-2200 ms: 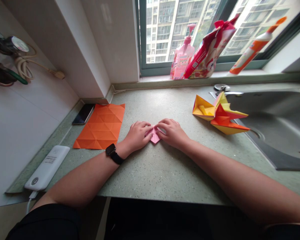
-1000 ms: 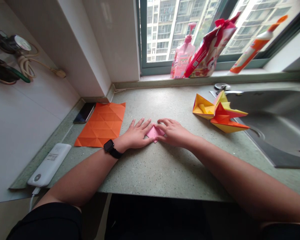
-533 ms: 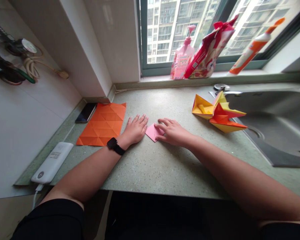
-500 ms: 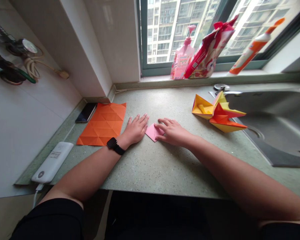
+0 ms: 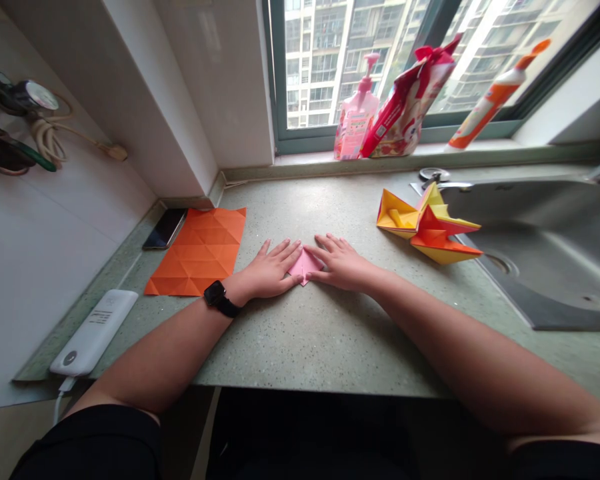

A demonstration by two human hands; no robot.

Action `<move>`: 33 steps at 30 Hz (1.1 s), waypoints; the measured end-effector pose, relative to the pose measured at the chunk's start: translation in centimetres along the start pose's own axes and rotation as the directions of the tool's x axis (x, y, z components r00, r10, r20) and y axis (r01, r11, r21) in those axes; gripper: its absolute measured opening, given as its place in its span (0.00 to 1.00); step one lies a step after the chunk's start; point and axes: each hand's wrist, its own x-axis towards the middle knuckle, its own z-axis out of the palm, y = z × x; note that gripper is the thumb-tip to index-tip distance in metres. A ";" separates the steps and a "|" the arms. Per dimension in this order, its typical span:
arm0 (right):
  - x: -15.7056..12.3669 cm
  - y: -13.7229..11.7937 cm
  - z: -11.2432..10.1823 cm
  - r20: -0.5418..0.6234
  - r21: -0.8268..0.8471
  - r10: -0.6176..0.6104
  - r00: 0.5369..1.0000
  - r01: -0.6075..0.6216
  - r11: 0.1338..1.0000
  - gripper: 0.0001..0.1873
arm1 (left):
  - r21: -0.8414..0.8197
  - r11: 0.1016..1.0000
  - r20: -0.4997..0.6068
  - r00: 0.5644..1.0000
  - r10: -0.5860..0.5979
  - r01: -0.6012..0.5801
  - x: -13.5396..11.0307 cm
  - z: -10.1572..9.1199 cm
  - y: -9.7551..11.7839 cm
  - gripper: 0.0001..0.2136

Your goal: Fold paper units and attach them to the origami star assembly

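Left hand (image 5: 267, 270), right hand (image 5: 341, 265), one pink paper (image 5: 304, 265)

Nothing legible, bottle label (image 5: 353, 127) too blurred

Looks like the small paper fold (image 5: 305, 267) sits mid-counter (image 5: 320, 200) between the left hand (image 5: 267, 272) and right hand (image 5: 341, 265), creased sheet (image 5: 195, 252) and phone (image 5: 164, 229) off left, folded models (image 5: 427, 227) right beside the sink (image 5: 545, 260), pump bottle (image 5: 355, 110) up behind on the windowsill (image 5: 480, 149).

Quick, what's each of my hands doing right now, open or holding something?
Left hand: open, lying flat, fingertips beside the pink folded paper, not gripping.
Right hand: open, lying flat, fingertips at the paper's other side, not gripping.
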 end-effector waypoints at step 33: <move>0.1 -0.1 -0.4 -0.145 0.042 -0.003 0.989 0.010 0.999 0.25 | -0.278 0.958 -0.332 0.928 -0.167 0.073 0.2 0.0 -1.9 0.27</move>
